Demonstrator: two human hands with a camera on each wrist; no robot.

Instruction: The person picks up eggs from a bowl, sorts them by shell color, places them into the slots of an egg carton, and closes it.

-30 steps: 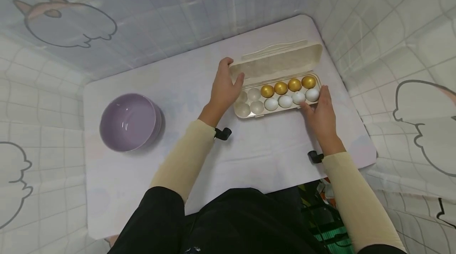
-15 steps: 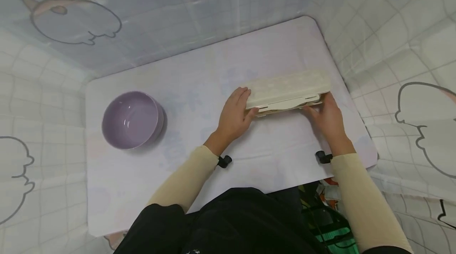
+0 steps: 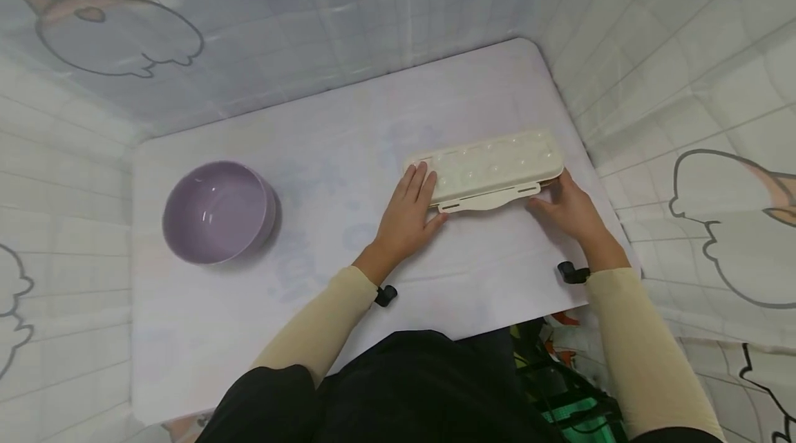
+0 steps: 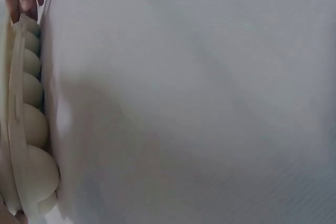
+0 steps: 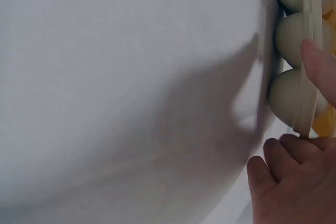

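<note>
Hands [image 3: 407,215] flank closed egg carton [image 3: 491,166].

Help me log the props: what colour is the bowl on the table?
The bowl is light purple, shown best in the head view.

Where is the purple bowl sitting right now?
In the head view the purple bowl stands on the left part of the white table, apart from the left hand and the closed egg carton.
</note>
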